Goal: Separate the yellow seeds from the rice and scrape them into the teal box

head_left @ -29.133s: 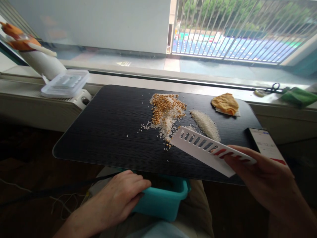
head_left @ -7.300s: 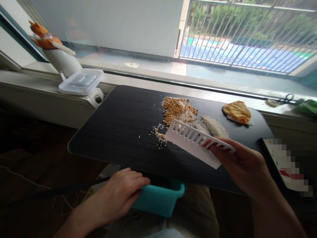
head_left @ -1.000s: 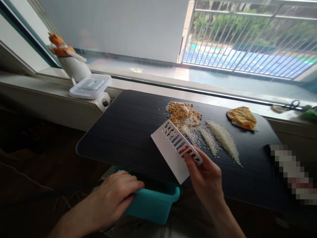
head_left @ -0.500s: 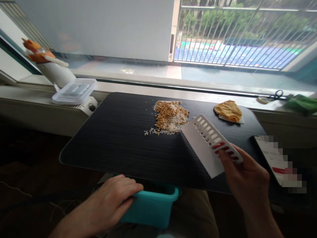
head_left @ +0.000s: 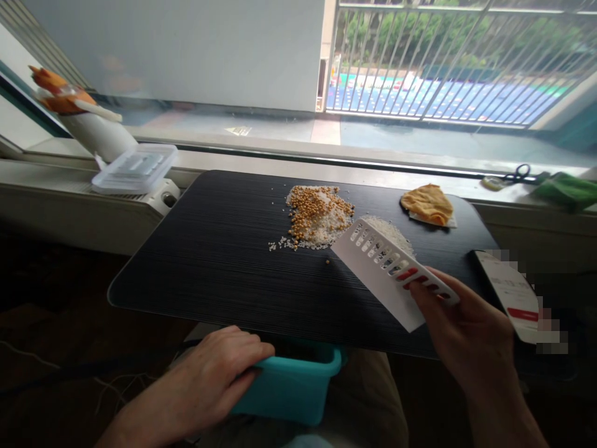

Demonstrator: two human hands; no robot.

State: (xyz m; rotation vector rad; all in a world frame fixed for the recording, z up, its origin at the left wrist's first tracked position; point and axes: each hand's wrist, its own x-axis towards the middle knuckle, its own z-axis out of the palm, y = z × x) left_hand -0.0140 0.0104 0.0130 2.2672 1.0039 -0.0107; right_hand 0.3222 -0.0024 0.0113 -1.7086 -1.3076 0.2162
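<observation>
One black, round-cornered wood-grain surface (head_left: 224, 267) partly overhangs a turquoise plastic bin (head_left: 284, 392), whose rim the left hand (head_left: 228, 354) clasps. The right hand (head_left: 471, 326) has its grip closed around a flat, white, slotted tool (head_left: 373, 272), slanting beside a mixed heap of golden beans and white rice (head_left: 317, 214), partly hiding a pile of white rice (head_left: 392, 231).

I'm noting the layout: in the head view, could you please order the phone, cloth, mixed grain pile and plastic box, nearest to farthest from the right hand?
1. Phone, right of the right hand.
2. Cloth, back right on the table.
3. Mixed grain pile, left of the cloth.
4. Plastic box, left of the table.
</observation>
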